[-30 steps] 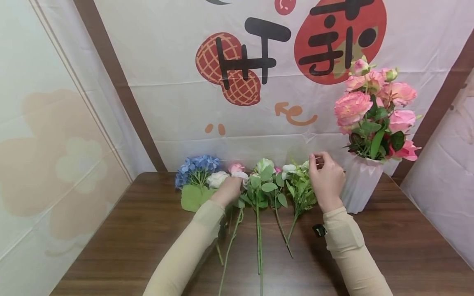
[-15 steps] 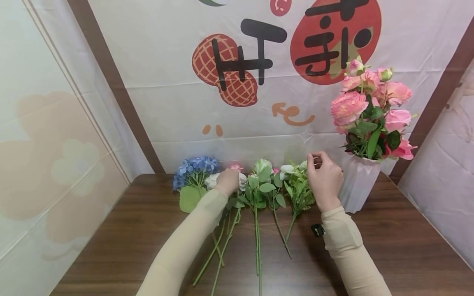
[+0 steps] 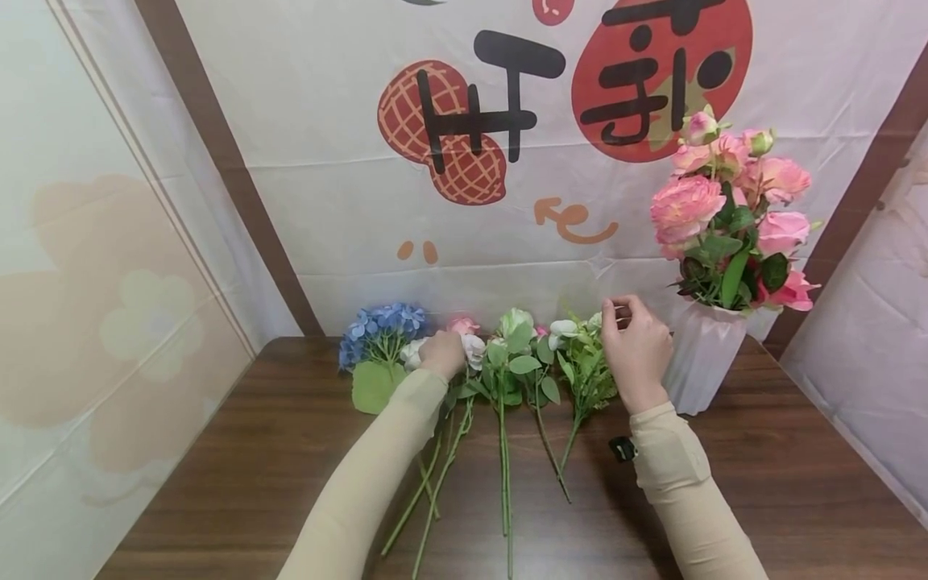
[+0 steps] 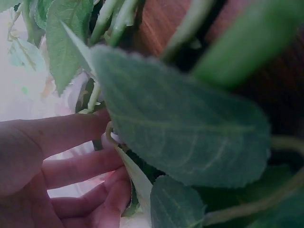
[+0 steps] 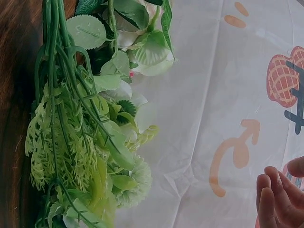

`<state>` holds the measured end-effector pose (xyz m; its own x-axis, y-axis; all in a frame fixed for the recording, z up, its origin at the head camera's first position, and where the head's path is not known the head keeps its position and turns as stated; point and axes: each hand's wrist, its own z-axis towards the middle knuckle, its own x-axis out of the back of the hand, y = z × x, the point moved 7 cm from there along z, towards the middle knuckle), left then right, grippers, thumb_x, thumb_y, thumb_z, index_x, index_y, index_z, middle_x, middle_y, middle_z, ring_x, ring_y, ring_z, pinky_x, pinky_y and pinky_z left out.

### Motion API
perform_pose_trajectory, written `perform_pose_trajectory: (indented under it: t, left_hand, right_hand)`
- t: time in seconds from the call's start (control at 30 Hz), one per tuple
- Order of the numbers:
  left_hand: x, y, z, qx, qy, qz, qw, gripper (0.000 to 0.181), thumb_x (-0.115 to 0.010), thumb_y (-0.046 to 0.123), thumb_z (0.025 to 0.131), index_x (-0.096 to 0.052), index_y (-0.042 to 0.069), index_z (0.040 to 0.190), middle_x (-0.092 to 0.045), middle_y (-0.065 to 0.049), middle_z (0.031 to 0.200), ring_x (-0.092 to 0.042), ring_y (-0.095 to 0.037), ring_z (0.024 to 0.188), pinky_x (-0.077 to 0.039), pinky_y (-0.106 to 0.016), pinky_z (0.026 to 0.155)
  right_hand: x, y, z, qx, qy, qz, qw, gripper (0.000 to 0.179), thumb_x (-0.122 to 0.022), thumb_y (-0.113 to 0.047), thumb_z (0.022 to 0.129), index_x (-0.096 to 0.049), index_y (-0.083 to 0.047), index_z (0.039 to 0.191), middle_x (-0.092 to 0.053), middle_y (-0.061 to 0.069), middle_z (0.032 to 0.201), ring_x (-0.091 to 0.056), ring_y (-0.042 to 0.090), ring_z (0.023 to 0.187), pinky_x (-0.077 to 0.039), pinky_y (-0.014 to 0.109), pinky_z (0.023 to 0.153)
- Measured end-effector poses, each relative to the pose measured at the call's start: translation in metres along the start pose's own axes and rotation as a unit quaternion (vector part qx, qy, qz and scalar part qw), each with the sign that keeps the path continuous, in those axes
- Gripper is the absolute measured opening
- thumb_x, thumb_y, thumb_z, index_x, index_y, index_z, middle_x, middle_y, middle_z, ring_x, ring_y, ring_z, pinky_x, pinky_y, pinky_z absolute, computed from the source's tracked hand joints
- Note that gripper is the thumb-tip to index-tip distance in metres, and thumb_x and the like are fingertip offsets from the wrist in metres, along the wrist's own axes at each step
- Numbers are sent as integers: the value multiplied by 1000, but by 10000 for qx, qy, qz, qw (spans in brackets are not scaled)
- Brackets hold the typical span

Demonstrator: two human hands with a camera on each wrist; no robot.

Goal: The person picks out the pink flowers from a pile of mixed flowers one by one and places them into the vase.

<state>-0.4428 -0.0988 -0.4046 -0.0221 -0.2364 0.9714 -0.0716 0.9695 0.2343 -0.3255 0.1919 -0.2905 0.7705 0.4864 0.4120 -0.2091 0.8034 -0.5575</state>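
Among the flower heads, my left hand has its fingers curled in at a white rose. In the left wrist view its thumb and fingers pinch a thin flower stem, partly hidden behind a large green leaf. Another white flower and a pink one lie right beside the hand. My right hand is raised beside leafy green sprigs, fingers loosely bent and holding nothing. The right wrist view shows its fingertips apart from the green bunch.
On the right of the wooden table stands a white vase filled with pink flowers. A blue hydrangea lies at the left end of the row. Long stems point toward the front. A printed cloth hangs behind.
My left hand has shifted slightly left and back among the white flowers, and another long stem shows beside its forearm. The right hand has stayed nearly in place.
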Motion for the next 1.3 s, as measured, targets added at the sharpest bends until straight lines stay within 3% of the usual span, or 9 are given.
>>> perform_pose_trajectory:
  t: [0.23,0.43,0.53,0.63,0.73,0.83,0.97,1.1,1.3]
  left_hand:
    - [0,-6,-1,360,-150,-304,9988,33,-48,16,90,-63,3,117,-62,-19,122,-61,-35,106,-52,-48,80]
    - [1,-11,-1,383,-65,-591,9975,37,-55,20,84,-61,3,117,-63,-17,120,-60,-33,107,-51,-49,80]
    - [2,-13,-2,344,-42,-698,9970,31,-56,22,83,-63,3,106,-64,-17,116,-61,-33,103,-51,-49,77]
    - [3,-15,-3,351,-52,-932,9950,20,-59,26,82,-61,6,84,-66,-16,104,-61,-31,92,-49,-45,68]
    - [3,-17,-5,365,-42,-1306,9907,22,-66,29,79,-58,8,78,-65,-14,96,-57,-28,82,-46,-41,63]
    - [3,-17,-6,272,-38,-1746,9843,26,-71,27,74,-62,5,85,-65,-13,95,-54,-26,79,-45,-38,64]
    - [3,-15,-9,116,-2,-2181,9758,24,-72,23,75,-62,2,83,-62,-13,88,-52,-25,75,-45,-34,64]
    - [3,-16,-9,150,-35,-2578,9661,18,-68,17,77,-54,7,71,-55,-8,73,-49,-22,64,-41,-30,55]
    - [3,-17,-8,196,-168,-2948,9552,34,-63,12,77,-40,15,53,-41,2,49,-43,-15,46,-35,-26,44]
  right_hand:
    - [0,0,1,-23,-8,9,10000,24,-60,-32,91,-71,-11,94,-73,7,80,-66,28,66,-44,48,61]
    - [1,-1,2,47,20,18,10000,26,-58,-33,91,-71,-11,94,-73,8,79,-66,28,65,-44,48,62]
    - [1,-2,2,75,30,40,10000,25,-59,-33,91,-71,-10,94,-73,8,78,-66,28,65,-44,48,62]
    - [1,-2,1,58,16,31,10000,26,-59,-33,92,-71,-10,94,-73,8,79,-66,28,65,-44,48,62]
    - [0,-1,1,38,-18,10,10000,25,-59,-33,92,-71,-11,95,-73,8,79,-66,28,65,-44,48,62]
    - [0,-1,1,36,-46,-1,10000,25,-59,-33,92,-70,-11,95,-73,8,80,-66,28,66,-44,48,62]
    - [0,0,1,59,-45,6,10000,25,-59,-33,91,-70,-11,95,-73,8,79,-66,28,66,-45,48,62]
    - [0,1,1,55,-33,22,10000,26,-59,-33,92,-71,-10,95,-73,8,79,-67,28,66,-45,48,62]
    - [-1,1,1,54,-71,-48,9999,25,-59,-33,92,-70,-11,95,-73,7,79,-67,28,67,-45,48,62]
